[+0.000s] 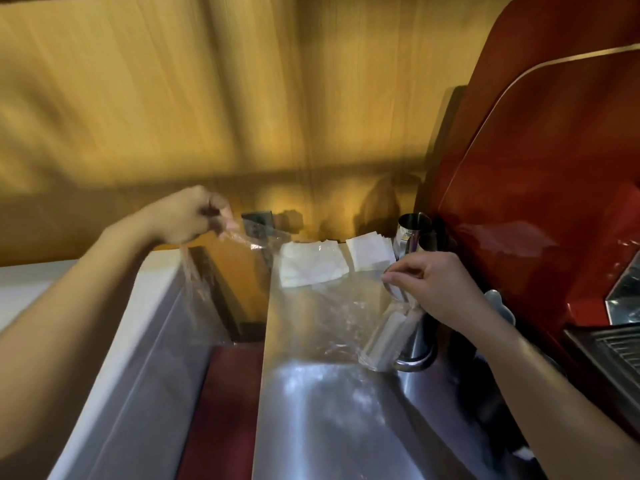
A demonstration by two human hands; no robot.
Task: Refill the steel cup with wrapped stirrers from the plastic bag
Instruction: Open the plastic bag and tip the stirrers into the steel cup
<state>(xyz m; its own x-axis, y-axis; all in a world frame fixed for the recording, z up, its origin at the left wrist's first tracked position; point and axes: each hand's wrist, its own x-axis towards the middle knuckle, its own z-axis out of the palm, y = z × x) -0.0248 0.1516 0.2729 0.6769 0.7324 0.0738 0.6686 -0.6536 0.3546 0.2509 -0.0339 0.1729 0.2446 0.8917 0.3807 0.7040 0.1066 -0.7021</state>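
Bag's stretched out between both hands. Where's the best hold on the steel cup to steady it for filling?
Take the steel cup by its loop handle, low on the near side, coming from the right. The plastic bag drapes over its left side and the right hand hovers above its mouth.

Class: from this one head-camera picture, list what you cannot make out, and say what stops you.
- Stirrers: none can be told apart inside the plastic bag; motion blur and glare in the head view.
- Steel cup: its mouth and contents are hidden behind the right hand and the bag.
- Left hand: fingers smeared by blur.
- Red machine: cut off by the right edge.
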